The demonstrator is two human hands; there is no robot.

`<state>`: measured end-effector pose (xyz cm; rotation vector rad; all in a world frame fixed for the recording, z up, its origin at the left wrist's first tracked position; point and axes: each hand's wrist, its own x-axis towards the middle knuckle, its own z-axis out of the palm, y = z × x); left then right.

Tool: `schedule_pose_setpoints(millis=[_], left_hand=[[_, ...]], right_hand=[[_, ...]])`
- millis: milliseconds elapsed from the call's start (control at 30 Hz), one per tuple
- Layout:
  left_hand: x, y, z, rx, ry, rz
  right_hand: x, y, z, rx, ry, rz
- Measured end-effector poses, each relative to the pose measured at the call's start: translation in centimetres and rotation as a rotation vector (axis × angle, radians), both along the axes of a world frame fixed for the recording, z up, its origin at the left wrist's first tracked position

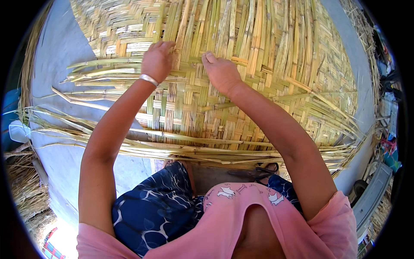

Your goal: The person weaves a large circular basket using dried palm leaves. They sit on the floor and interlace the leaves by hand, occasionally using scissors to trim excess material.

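Observation:
A large woven mat of split reed strips lies on the ground before me, with long loose ends reaching away at the far side. My left hand, with a silver bangle on the wrist, is over the mat left of centre, its fingers curled against a brownish reed strip that runs away from me. My right hand is just to the right, back up, its fingers drawn together low over the weave. What lies beneath those fingers is hidden.
Loose strips run crosswise along the mat's near edge. Dark-handled scissors lie by my feet. A white container stands at the far left, above a straw heap. A grey plastic piece is at the right among clutter.

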<state>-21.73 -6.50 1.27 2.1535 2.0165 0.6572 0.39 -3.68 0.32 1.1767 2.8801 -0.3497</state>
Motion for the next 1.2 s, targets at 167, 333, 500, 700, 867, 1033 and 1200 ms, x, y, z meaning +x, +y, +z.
schedule_pose_setpoints(millis=[167, 333, 500, 700, 867, 1033, 1200], left_hand=[[-2.5, -4.6, 2.3, -0.139, 0.064, -0.186], [-3.5, -6.5, 1.8, -0.144, 0.258, -0.276], [-3.0, -4.8, 2.8, -0.186, 0.192, -0.316], [-3.1, -4.6, 5.8, 0.284, 0.032, -0.206], [-4.3, -6.6, 6.4, -0.294, -0.87, 0.376], [-3.5, -7.4, 6.5, -0.563, -1.622, 0.571], [-4.9, -7.3, 4.7, -0.574, -1.628, 0.806]], right_hand=[[1.1, 0.4, 0.3, 0.06, 0.006, 0.056], [-0.8, -1.3, 3.5, -0.09, 0.065, 0.097], [-4.8, -3.6, 5.2, -0.028, 0.154, 0.14], [-4.4, -1.8, 5.4, -0.595, 0.36, -0.061], [-1.9, -1.9, 6.0, -1.398, 0.59, -0.293], [0.2, -3.3, 5.0, -1.638, 0.673, -0.366], [1.5, -4.3, 4.6, -1.733, 0.779, -0.376]])
